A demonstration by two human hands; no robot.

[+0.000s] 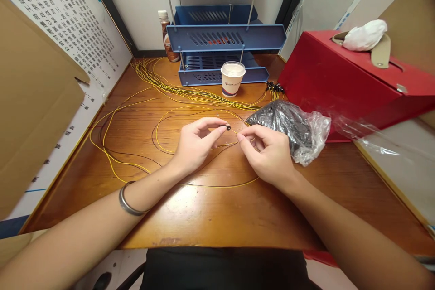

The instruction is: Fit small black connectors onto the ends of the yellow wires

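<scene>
Over the middle of the wooden table, my left hand pinches a small black part between thumb and index finger. Just to its right, my right hand has its thumb and fingertips closed on a thin yellow wire, which runs to the black part. Loops of yellow and dark wire lie on the table to the left and around my hands. Behind my right hand sits a clear plastic bag of black pieces.
A bundle of yellow wires stretches across the back, with black ends at the right. Behind it stand a paper cup, a blue tiered rack and a bottle. A red box is at the right.
</scene>
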